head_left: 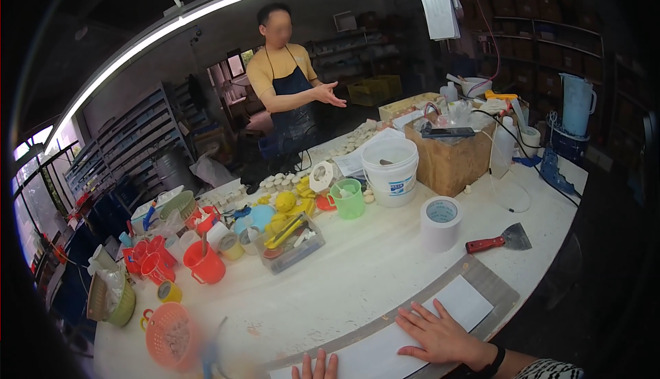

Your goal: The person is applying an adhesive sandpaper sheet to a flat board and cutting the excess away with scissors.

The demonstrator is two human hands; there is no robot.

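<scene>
Nearest: left hand (316, 369), partly cut off by the view; visible fingers laid flat on the white sheet (371, 351), no grasp seen. Right hand (436, 334): released, fingers spread, resting flat on the sheet's right half.

Surroundings by size, positions taken from the sheet:
- Table (344, 283): below it, extending well beyond.
- Co-worker (285, 104): standing far beyond it, across the table.
- Board (485, 283), grey: directly beneath it, exposed along its far side and right end.
- Box (447, 162), brown: well beyond it.
- Bucket (390, 176), white: well beyond its middle.
- Roll (440, 234), white: standing on end, just beyond it.
- Scraper (488, 243), red-handled: beyond its right end.
</scene>
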